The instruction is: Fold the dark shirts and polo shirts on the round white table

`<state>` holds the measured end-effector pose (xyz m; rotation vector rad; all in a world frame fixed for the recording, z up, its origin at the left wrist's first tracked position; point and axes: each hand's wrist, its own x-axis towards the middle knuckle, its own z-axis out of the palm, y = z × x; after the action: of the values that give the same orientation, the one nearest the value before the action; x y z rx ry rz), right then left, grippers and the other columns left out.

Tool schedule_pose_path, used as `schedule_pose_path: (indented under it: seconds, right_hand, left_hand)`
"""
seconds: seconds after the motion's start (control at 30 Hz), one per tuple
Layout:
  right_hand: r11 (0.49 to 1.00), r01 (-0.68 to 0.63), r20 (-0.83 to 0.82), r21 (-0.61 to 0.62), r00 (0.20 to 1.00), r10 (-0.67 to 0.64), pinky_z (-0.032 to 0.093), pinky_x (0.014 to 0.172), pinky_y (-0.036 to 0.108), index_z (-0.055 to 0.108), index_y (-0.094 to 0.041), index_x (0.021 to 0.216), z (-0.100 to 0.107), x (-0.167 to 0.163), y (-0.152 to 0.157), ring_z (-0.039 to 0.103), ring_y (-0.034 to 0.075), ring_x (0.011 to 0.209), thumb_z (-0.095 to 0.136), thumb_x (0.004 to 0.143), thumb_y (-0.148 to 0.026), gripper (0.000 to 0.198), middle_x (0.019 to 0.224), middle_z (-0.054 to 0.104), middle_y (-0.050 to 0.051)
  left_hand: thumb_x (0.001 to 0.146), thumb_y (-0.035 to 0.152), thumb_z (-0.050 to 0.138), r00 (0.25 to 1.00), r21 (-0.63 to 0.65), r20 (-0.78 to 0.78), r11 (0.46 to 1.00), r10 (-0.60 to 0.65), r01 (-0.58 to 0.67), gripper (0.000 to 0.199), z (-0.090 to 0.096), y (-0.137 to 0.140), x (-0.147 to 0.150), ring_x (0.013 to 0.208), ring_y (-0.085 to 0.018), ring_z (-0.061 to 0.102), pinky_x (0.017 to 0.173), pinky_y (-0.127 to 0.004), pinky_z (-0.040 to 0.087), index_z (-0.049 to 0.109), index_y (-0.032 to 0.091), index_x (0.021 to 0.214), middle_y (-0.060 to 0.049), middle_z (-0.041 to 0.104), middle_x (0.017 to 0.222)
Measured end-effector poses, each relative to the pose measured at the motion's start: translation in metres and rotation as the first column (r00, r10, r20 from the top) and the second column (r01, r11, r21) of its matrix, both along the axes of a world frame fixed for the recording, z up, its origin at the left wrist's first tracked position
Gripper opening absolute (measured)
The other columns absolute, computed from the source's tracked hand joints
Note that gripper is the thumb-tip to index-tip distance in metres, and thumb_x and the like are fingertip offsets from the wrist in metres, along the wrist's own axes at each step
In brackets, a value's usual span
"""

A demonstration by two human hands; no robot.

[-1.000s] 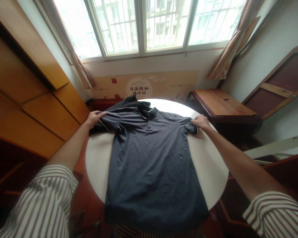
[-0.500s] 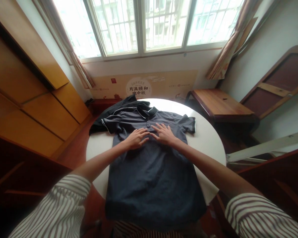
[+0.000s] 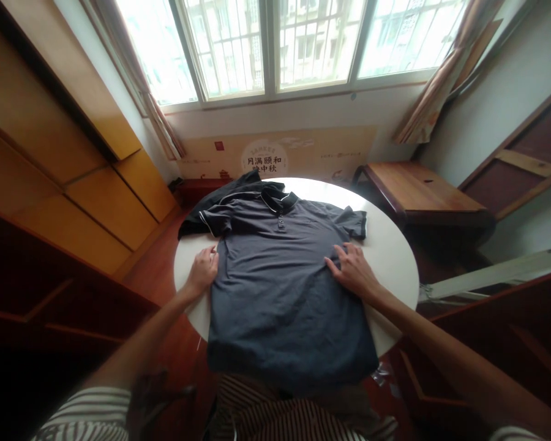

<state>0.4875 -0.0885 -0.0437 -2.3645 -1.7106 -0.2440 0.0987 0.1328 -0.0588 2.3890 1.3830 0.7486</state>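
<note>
A dark grey polo shirt point(image 3: 284, 294) with a black collar and white-edged trim lies front up and spread out, its hem hanging over the near edge of a round white table point(image 3: 395, 269). At the shirt's left side edge is my left hand point(image 3: 204, 269), its fingers bent and closed together on the fabric; the fingertips are partly hidden. My right hand point(image 3: 354, 269) rests on the right side of the shirt, fingers apart. Behind the left sleeve lies a black garment point(image 3: 224, 196), partly covered by the polo shirt.
A low wooden table point(image 3: 422, 184) stands beyond the round table at right. Wooden cabinets point(image 3: 101, 214) line the left, and a barred window point(image 3: 312, 49) with curtains is ahead. A printed banner point(image 3: 303, 150) runs below the window. A small clear plastic piece point(image 3: 381, 372) shows near the hem.
My hands have moved apart from the middle of the chest to the shirt's two side edges. The view has shifted slightly, and the button placket is now uncovered.
</note>
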Motion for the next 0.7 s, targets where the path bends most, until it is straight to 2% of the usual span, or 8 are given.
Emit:
schedule_pose_path:
  seconds: [0.1,0.2,0.33,0.43,0.53,0.63,0.67,0.7]
  right_hand:
    - [0.994,0.106,-0.104,0.035,0.989,-0.102,0.049,0.083,0.041,0.047,-0.006,0.142,0.004,0.002,-0.029,0.066,0.033,0.091,0.044,0.097,-0.044,0.059,0.100,0.069,0.021]
    - [0.992,0.114,-0.229,-0.046,0.966,-0.122,0.048,0.070,0.035,0.033,-0.009,0.151,0.009,0.004,-0.038,0.067,0.029,0.074,0.048,0.094,-0.039,0.065,0.080,0.070,0.011]
    - [0.999,0.012,-0.292,-0.051,0.956,-0.027,0.045,0.065,0.030,0.030,-0.016,0.153,0.010,0.007,-0.038,0.067,0.025,0.067,0.047,0.090,-0.025,0.066,0.069,0.066,0.003]
    - [0.999,-0.019,-0.332,0.036,0.943,0.030,0.044,0.064,0.029,0.037,-0.015,0.147,0.012,0.010,-0.044,0.064,0.023,0.061,0.045,0.089,-0.022,0.059,0.062,0.061,-0.001]
    - [0.980,-0.053,-0.285,0.194,0.953,0.108,0.043,0.058,0.029,0.049,-0.013,0.133,0.016,-0.001,-0.066,0.059,0.020,0.054,0.045,0.094,-0.030,0.043,0.062,0.058,-0.001]
    - [0.923,-0.196,-0.147,0.331,0.955,0.256,0.043,0.055,0.027,0.060,-0.019,0.096,0.018,-0.037,-0.106,0.057,0.016,0.054,0.047,0.099,-0.034,0.020,0.067,0.059,0.001]
    - [0.889,-0.301,-0.095,0.344,0.931,0.352,0.045,0.057,0.027,0.058,-0.020,0.084,0.017,-0.053,-0.121,0.058,0.015,0.058,0.049,0.099,-0.032,0.022,0.069,0.059,0.002]
    - [0.844,-0.438,-0.047,0.311,0.880,0.473,0.048,0.061,0.027,0.057,-0.020,0.077,0.015,-0.069,-0.137,0.059,0.015,0.063,0.050,0.099,-0.030,0.025,0.071,0.060,0.003]
  left_hand:
    - [0.091,0.049,0.049,0.995,-0.276,0.075,0.960,0.067,-0.044,0.051,0.007,0.000,-0.010,0.064,-0.021,0.067,0.062,-0.031,0.053,0.066,0.008,0.115,-0.012,0.072,0.084]
    - [0.081,0.058,0.059,0.996,-0.410,0.075,0.912,0.048,-0.013,0.048,0.014,0.002,-0.008,0.060,-0.020,0.064,0.053,-0.026,0.044,0.072,0.012,0.086,-0.006,0.069,0.067]
    - [0.081,0.050,0.057,0.997,-0.305,-0.068,0.951,0.027,-0.046,0.039,0.019,0.007,-0.008,0.070,-0.023,0.065,0.057,-0.026,0.041,0.069,0.015,0.069,-0.007,0.070,0.069]
    - [0.084,0.045,0.056,0.987,-0.227,-0.146,0.969,0.069,-0.101,0.033,0.023,0.003,-0.015,0.073,-0.023,0.066,0.063,-0.027,0.042,0.068,0.017,0.072,-0.008,0.071,0.073]
    - [0.089,0.043,0.057,0.987,-0.053,-0.131,0.993,0.097,-0.105,0.028,0.033,-0.028,-0.022,0.069,-0.021,0.065,0.062,-0.027,0.043,0.067,0.017,0.086,-0.007,0.069,0.074]
    - [0.098,0.035,0.049,0.987,0.217,-0.074,0.963,-0.145,0.158,0.024,0.038,-0.091,-0.029,0.062,-0.016,0.059,0.062,-0.026,0.045,0.062,0.018,0.087,-0.003,0.063,0.071]
    - [0.100,0.030,0.047,0.947,0.292,-0.090,0.901,-0.308,0.321,0.024,0.037,-0.116,-0.032,0.064,-0.015,0.059,0.064,-0.026,0.046,0.061,0.018,0.083,-0.003,0.062,0.071]
    - [0.100,0.027,0.049,0.868,0.343,-0.147,0.799,-0.474,0.494,0.022,0.033,-0.140,-0.036,0.069,-0.014,0.060,0.070,-0.026,0.049,0.061,0.019,0.083,-0.003,0.063,0.075]
